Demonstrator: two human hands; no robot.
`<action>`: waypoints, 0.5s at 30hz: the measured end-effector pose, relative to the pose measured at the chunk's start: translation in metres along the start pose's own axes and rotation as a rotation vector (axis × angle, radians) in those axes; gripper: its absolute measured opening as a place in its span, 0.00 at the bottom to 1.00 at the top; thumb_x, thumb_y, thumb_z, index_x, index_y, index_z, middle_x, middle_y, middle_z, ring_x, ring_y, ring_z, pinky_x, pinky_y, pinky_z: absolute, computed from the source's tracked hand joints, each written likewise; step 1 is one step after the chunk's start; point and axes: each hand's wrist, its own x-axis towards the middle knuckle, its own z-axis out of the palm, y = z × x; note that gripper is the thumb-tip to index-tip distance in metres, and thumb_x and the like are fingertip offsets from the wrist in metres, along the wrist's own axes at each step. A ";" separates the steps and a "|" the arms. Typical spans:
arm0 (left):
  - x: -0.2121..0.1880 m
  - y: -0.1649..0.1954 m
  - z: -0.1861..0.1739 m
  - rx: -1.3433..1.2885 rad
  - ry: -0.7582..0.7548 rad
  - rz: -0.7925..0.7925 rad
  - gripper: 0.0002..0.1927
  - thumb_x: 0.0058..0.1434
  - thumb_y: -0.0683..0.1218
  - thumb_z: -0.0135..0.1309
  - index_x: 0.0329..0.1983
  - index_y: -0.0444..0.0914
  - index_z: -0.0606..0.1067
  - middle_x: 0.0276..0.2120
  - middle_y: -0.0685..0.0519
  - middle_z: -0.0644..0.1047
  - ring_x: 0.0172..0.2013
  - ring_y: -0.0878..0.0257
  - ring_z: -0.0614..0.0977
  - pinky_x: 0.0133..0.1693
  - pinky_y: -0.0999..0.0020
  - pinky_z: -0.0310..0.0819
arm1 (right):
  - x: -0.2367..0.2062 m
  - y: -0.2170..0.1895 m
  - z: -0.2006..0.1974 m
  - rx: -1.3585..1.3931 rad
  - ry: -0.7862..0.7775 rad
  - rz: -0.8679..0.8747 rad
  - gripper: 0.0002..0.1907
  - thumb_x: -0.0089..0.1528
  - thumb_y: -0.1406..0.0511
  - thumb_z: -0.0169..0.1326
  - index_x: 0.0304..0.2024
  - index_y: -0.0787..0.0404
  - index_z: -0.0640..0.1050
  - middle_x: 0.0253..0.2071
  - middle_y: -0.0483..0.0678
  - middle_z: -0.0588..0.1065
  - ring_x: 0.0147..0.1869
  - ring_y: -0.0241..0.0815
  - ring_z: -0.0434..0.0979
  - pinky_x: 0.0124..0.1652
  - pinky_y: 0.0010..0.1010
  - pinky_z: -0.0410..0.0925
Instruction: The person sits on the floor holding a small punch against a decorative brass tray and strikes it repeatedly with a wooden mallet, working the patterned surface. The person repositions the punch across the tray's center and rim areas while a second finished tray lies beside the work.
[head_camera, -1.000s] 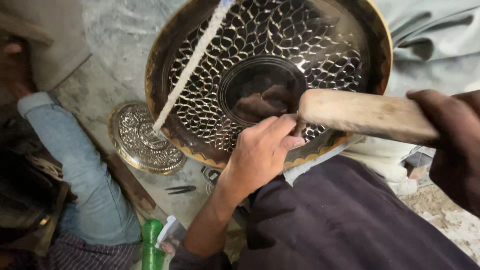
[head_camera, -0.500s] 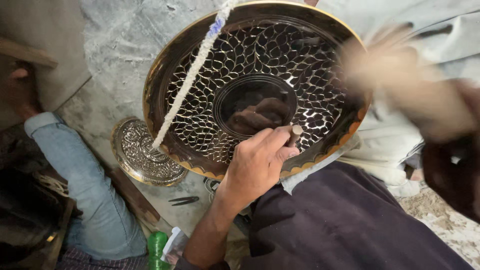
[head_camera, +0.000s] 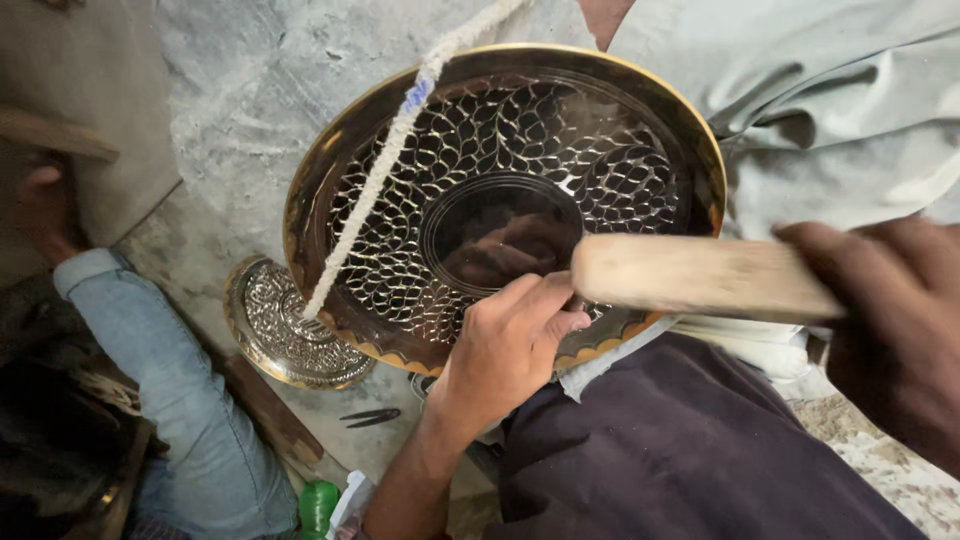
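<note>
A large round brass tray (head_camera: 400, 140) with a dark, leaf-patterned face rests tilted on my lap. My left hand (head_camera: 505, 345) is closed at its lower rim, fingers pinched around a small metal tool whose tip is hidden. My right hand (head_camera: 885, 330) grips a wooden mallet (head_camera: 700, 275), whose head is level with the left hand's fingers. A white braided cord (head_camera: 385, 165) runs diagonally across the tray's left side.
A smaller embossed round metal plate (head_camera: 280, 330) lies on the grey stone floor (head_camera: 230, 110) left of the tray. Another person's leg in blue jeans (head_camera: 165, 380) is at left. A green bottle top (head_camera: 318, 505) and a small dark tool (head_camera: 370, 415) lie below.
The mallet swung up into a blur half a second ago and is back down at the left hand. The view has shifted slightly; the left hand stays at the rim.
</note>
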 end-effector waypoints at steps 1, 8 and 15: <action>0.001 0.000 0.000 -0.025 0.002 -0.004 0.13 0.68 0.43 0.57 0.54 0.35 0.74 0.37 0.46 0.77 0.35 0.48 0.82 0.36 0.58 0.75 | 0.001 0.001 -0.001 -0.019 -0.013 0.005 0.35 0.45 0.75 0.59 0.58 0.63 0.79 0.43 0.56 0.78 0.43 0.50 0.79 0.44 0.39 0.73; 0.002 0.001 -0.001 -0.020 -0.004 -0.019 0.13 0.68 0.42 0.57 0.55 0.35 0.74 0.37 0.45 0.77 0.36 0.46 0.81 0.37 0.56 0.75 | 0.003 0.002 -0.002 -0.085 -0.107 0.025 0.36 0.46 0.72 0.60 0.60 0.58 0.78 0.44 0.51 0.79 0.44 0.49 0.78 0.48 0.40 0.73; 0.004 0.006 -0.002 -0.016 -0.008 -0.013 0.14 0.68 0.42 0.57 0.56 0.36 0.74 0.38 0.45 0.78 0.37 0.46 0.82 0.38 0.56 0.75 | -0.005 0.006 0.004 -0.040 -0.114 -0.005 0.34 0.49 0.72 0.59 0.61 0.60 0.76 0.41 0.53 0.78 0.41 0.49 0.76 0.45 0.40 0.70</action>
